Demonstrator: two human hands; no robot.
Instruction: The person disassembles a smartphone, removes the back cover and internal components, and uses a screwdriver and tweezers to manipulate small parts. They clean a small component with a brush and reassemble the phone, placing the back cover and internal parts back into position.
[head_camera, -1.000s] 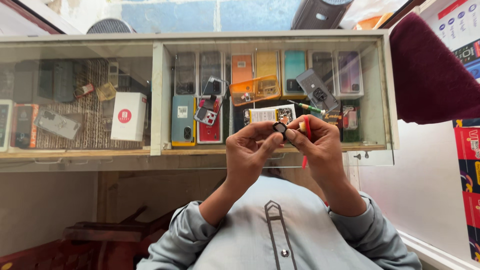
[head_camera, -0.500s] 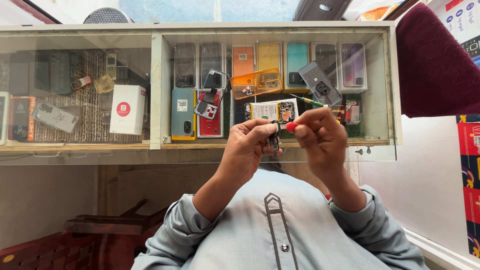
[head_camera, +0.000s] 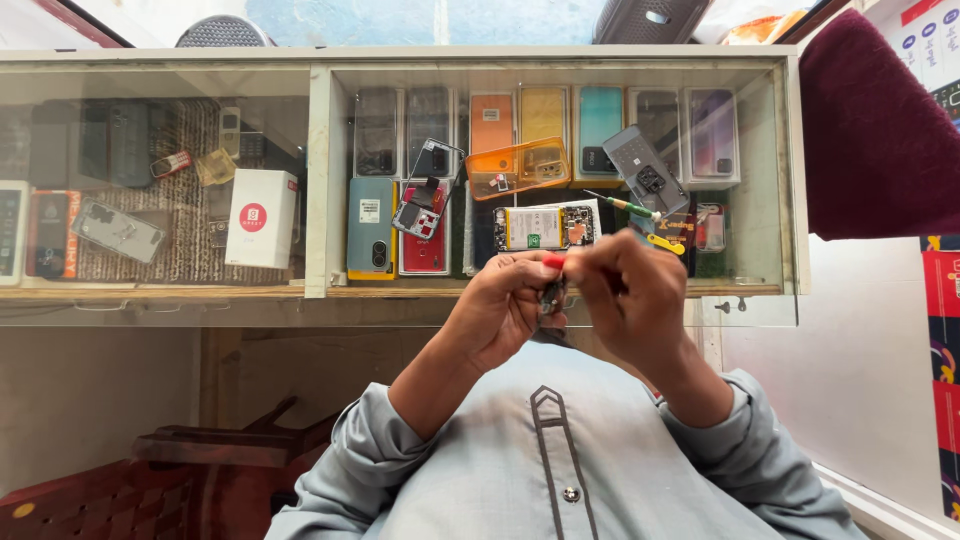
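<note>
While a small dark part (head_camera: 551, 296) is being pinched between both hands, the left hand (head_camera: 505, 310) and right hand (head_camera: 628, 298) are being kept closed on it, red-handled tool (head_camera: 553, 260) just above.

The display case (head_camera: 560, 290) has glossy glass panes in a matt, pale painted frame. The phone covers (head_camera: 545, 115) inside are smooth plastic, some translucent; the white box (head_camera: 262, 217) is matt cardboard. The grey sleeves (head_camera: 760, 450) are soft matt cloth.

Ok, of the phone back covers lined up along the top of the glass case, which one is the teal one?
The teal back cover stands upright in the top row, between the yellow cover on its left and the grey tilted phone back on its right. It is the only blue-green one there.
</note>
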